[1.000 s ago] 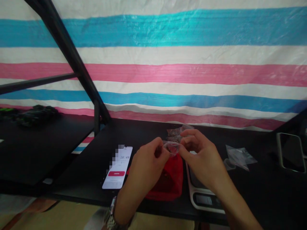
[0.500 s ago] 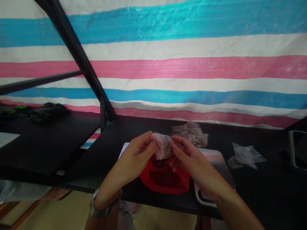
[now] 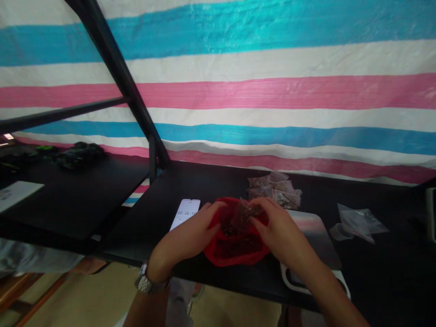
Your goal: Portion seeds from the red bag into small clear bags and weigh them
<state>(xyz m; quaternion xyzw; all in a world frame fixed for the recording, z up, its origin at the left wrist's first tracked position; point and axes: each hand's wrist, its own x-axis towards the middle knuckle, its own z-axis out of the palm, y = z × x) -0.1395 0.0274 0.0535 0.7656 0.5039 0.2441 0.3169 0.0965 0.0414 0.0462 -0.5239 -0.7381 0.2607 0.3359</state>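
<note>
At the open red bag's (image 3: pixel 235 260) mouth, we pinch a small plastic bag (image 3: pixel 244 213).
Our phone (image 3: pixel 184 211) lies just beyond our left hand (image 3: pixel 194 228), half-curled at the red bag's left rim, its hold unclear; our right hand (image 3: pixel 277 225) closes thumb and fingers on the small bag, filled pouches (image 3: pixel 275 191) behind it, scale (image 3: pixel 318 234) to its right.

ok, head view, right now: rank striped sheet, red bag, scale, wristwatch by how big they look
1. Striped sheet
2. Red bag and scale: unsure, both partly covered
3. Wristwatch
</note>
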